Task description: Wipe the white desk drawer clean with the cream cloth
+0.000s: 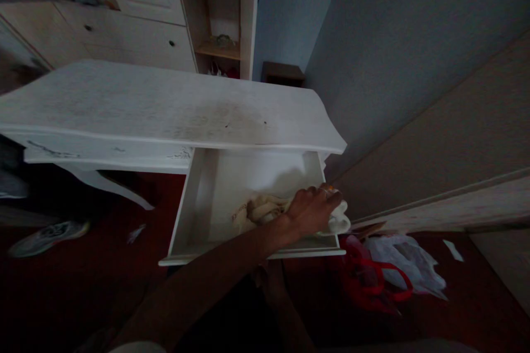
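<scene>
My left hand (pixel 312 210) reaches across the pulled-out white drawer (pixel 256 171), near its right side. Its fingers are curled around a white cloth (pixel 339 219), which bulges out beyond the fingertips over the drawer's right edge. A crumpled cream cloth with faint lettering (pixel 263 209) lies in the drawer, partly covered by my left wrist and forearm. Below the drawer's front edge is my right hand (pixel 270 282), in deep shadow; its fingers are too dark to make out.
The drawer belongs to a white desk (pixel 165 105) with smudges on top. Behind stands a white cabinet (pixel 144 27) with open shelves. A red bag (pixel 372 281) and a clear plastic bag (pixel 408 262) lie on the floor at the right, a shoe (pixel 49 237) at the left.
</scene>
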Demonstrator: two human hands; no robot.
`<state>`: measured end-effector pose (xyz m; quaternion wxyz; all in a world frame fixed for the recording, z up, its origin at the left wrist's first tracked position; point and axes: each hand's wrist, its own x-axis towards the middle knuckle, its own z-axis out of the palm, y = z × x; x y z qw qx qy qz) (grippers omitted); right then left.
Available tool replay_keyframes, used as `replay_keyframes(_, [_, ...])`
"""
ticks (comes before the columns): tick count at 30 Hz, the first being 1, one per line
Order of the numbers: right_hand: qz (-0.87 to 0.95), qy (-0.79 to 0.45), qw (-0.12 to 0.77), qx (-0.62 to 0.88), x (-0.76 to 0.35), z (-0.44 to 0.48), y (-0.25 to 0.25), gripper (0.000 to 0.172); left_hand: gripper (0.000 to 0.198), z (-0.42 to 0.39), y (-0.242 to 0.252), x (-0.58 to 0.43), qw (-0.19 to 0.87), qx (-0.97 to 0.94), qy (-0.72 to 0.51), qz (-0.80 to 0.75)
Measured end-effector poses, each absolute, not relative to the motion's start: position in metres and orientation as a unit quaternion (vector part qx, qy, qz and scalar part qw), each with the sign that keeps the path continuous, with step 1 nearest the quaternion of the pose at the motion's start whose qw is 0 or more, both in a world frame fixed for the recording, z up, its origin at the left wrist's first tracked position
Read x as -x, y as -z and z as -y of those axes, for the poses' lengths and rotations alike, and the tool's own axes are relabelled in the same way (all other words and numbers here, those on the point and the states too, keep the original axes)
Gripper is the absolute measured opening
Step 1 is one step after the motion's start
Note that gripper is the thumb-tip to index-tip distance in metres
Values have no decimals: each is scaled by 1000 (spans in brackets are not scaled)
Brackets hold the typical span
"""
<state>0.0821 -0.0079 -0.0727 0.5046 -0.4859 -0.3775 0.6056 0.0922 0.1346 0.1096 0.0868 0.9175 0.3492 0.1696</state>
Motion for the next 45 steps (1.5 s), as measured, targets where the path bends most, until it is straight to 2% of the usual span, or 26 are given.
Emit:
replay_keyframes(6, [285, -664, 519, 456, -80, 6, 62, 51, 36, -187, -108, -98, 21, -885, -167, -435])
replay_keyframes(11, [314, -672, 505, 440, -79, 3, 54, 53, 37, -214, -102, -99, -10, -866, -167, -472])
replay_keyframes(19, [319, -672, 495, 449, -81, 5, 59, 52, 39, -218, -74, -74, 8, -820, -95, -564])
replay_keyframes(23, [312, -677, 484, 458, -80, 6, 64, 56, 39, -222, -78, -58, -41, -828, -98, -550])
replay_keyframes(28, [326, -673, 473, 466, -81, 6, 68, 63, 29, -215, -92, -43, -61, -876, 5, -478])
replay_keyframes(31, [344, -671, 460, 468, -83, 6, 69, 67, 27, -204, -92, -24, -35, -896, 55, -439])
replay_keyframes(38, [363, -667, 456, 464, -85, 5, 65, 68, 28, -165, -96, 44, 107, -914, 114, -375])
replay_keyframes(40, [365, -664, 453, 470, -85, 5, 65, 69, 42, -155, -101, 61, 160, -897, 130, -391])
replay_keyframes(45, [348, -664, 449, 486, -87, 5, 67, 66, 112, -144, -109, 92, 277, -878, 164, -353])
